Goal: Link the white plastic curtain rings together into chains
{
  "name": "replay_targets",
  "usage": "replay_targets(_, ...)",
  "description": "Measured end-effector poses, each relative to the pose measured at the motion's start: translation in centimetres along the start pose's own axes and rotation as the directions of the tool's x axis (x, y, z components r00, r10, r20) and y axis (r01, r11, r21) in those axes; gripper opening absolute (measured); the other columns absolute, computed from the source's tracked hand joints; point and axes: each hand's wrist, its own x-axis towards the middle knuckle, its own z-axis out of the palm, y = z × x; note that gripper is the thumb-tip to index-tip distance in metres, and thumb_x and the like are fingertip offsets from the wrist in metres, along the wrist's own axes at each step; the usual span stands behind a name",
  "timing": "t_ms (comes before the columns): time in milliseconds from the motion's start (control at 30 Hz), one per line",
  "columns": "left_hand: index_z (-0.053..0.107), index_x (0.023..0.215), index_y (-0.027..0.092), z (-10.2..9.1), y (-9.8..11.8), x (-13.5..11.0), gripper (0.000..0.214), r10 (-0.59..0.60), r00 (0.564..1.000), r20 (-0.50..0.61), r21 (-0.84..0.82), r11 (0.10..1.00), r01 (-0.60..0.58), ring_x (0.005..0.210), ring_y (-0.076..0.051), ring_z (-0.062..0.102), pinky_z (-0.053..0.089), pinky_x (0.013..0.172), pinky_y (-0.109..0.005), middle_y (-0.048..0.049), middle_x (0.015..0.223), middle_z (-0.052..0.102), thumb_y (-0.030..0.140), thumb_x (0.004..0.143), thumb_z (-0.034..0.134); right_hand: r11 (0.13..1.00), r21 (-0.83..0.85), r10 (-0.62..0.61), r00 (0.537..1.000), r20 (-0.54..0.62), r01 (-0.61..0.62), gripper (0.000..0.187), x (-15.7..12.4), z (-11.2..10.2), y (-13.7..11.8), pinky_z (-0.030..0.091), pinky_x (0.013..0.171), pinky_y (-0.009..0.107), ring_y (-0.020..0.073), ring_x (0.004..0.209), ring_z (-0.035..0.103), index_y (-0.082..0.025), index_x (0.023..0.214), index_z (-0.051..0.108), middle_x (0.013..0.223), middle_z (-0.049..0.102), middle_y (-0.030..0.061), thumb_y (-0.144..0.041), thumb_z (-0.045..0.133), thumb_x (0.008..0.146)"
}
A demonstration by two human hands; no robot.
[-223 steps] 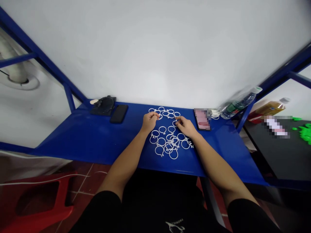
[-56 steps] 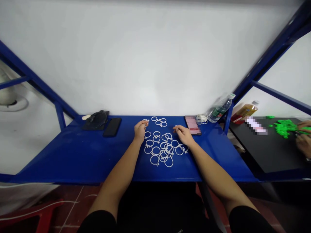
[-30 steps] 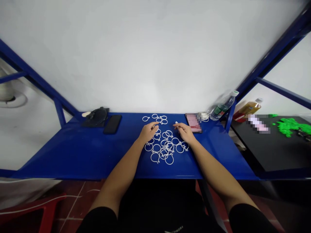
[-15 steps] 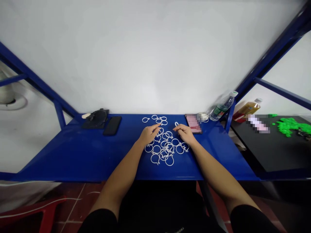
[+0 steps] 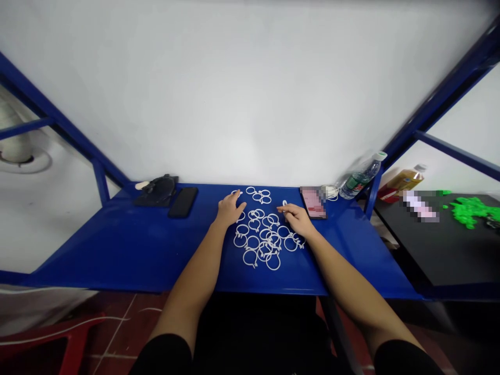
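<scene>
Several white plastic rings [image 5: 252, 242], each with a small clip-like tab, lie in an overlapping pile on the blue table [image 5: 136, 250]. Behind the pile is a smaller group of the same rings [image 5: 265, 194] near the wall. My left hand [image 5: 230, 208] reaches over a single white ring [image 5: 236, 192] at the back left; its fingers are spread and partly cover that ring. To the right of the pile, my right hand [image 5: 296, 216] pinches one white ring [image 5: 284, 203] between thumb and fingers, held up on edge.
At the back left lie a black phone [image 5: 183, 202] and a dark bag-like item [image 5: 157, 191]. On the right are a phone with a pink screen [image 5: 313, 202], a coiled white cable [image 5: 331, 192] and a water bottle [image 5: 361, 177]. A black side table [image 5: 429, 250] carries green pieces [image 5: 466, 211].
My left hand has moved left and slightly back, from the small group of rings to the single ring, with its fingers spreading. My right hand keeps its ring. The view has shifted slightly.
</scene>
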Motion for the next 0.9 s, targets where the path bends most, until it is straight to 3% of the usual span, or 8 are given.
replay_targets(100, 0.049, 0.157, 0.023, -0.1, 0.1, -0.1, 0.064, -0.044, 0.999, 0.022, 0.055, 0.998, 0.043, 0.137, -0.034, 0.057, 0.040, 0.116, -0.053, -0.0125, 0.141, 0.069, 0.037, 0.097, 0.066, 1.000, -0.005, -0.014, 1.000, 0.007, 0.014, 0.035, 0.0, 0.0, -0.1, 0.059, 0.080, 0.035, 0.0196, 0.086, 0.072, -0.022, 0.112, 0.082, 0.101, 0.078, 0.0066, -0.018, 0.051, 0.094)
replay_targets(233, 0.058, 0.151, 0.024, -0.7, 0.5, -0.4, 0.053, -0.056, 0.997, 0.044, 0.195, 0.980, 0.046, 0.122, -0.034, 0.063, 0.044, 0.104, -0.049, -0.0126, 0.125, 0.075, 0.027, 0.098, 0.059, 1.000, -0.020, -0.019, 1.000, -0.002, 0.019, 0.035, -0.1, -0.1, -0.4, 0.059, 0.081, 0.035, 0.0200, 0.086, 0.073, -0.023, 0.111, 0.083, 0.101, 0.078, 0.0066, -0.019, 0.052, 0.094)
replay_targets(400, 0.071, 0.136, 0.022, -1.2, 1.2, -0.8, 0.044, -0.063, 0.994, 0.090, 0.297, 0.954, 0.033, 0.117, -0.035, 0.065, 0.045, 0.099, -0.048, -0.0158, 0.123, 0.074, 0.022, 0.097, 0.051, 0.998, -0.042, -0.036, 0.999, 0.002, 0.036, 0.036, -0.1, -0.2, -0.5, 0.058, 0.085, 0.035, 0.0200, 0.087, 0.073, -0.023, 0.106, 0.084, 0.097, 0.078, 0.0050, -0.016, 0.052, 0.091)
replay_targets(500, 0.075, 0.125, 0.024, -1.4, 1.4, -0.9, 0.037, -0.094, 0.994, 0.058, 0.212, 0.974, 0.080, 0.117, -0.032, 0.066, 0.045, 0.101, -0.045, -0.0123, 0.120, 0.076, 0.023, 0.097, 0.051, 0.997, -0.058, -0.048, 0.999, 0.012, 0.049, 0.037, 0.0, -0.3, -0.5, 0.057, 0.084, 0.034, 0.0199, 0.087, 0.072, -0.023, 0.105, 0.083, 0.093, 0.077, 0.0042, -0.015, 0.051, 0.090)
replay_targets(667, 0.073, 0.120, 0.025, -1.3, 1.4, -0.9, 0.031, -0.148, 0.988, -0.049, -0.113, 0.983, 0.141, 0.106, -0.023, 0.074, 0.049, 0.102, -0.037, -0.0034, 0.104, 0.082, 0.024, 0.101, 0.048, 0.996, -0.077, -0.053, 0.999, -0.004, 0.052, 0.036, -0.1, -0.5, -0.8, 0.055, 0.083, 0.034, 0.0195, 0.082, 0.070, -0.021, 0.095, 0.083, 0.088, 0.076, 0.0044, -0.013, 0.048, 0.088)
replay_targets(800, 0.073, 0.123, 0.023, -1.0, 1.2, -0.9, 0.033, -0.153, 0.976, -0.152, -0.283, 0.953, 0.105, 0.097, -0.020, 0.076, 0.054, 0.096, -0.032, -0.0022, 0.103, 0.083, 0.026, 0.100, 0.051, 0.995, -0.096, -0.033, 0.999, -0.014, 0.032, 0.034, -0.1, -0.6, -1.1, 0.053, 0.083, 0.033, 0.0194, 0.080, 0.069, -0.021, 0.083, 0.080, 0.083, 0.074, 0.0038, -0.013, 0.047, 0.086)
replay_targets(900, 0.075, 0.122, 0.022, -1.2, 1.5, -0.9, 0.032, -0.111, 0.966, -0.231, -0.302, 0.953, 0.037, 0.094, -0.020, 0.076, 0.056, 0.095, -0.032, -0.0036, 0.106, 0.082, 0.027, 0.099, 0.052, 0.993, -0.115, -0.002, 1.000, -0.006, 0.002, 0.032, -0.2, -0.6, -1.3, 0.053, 0.081, 0.033, 0.0195, 0.077, 0.069, -0.021, 0.088, 0.078, 0.081, 0.073, 0.0026, -0.014, 0.046, 0.087)
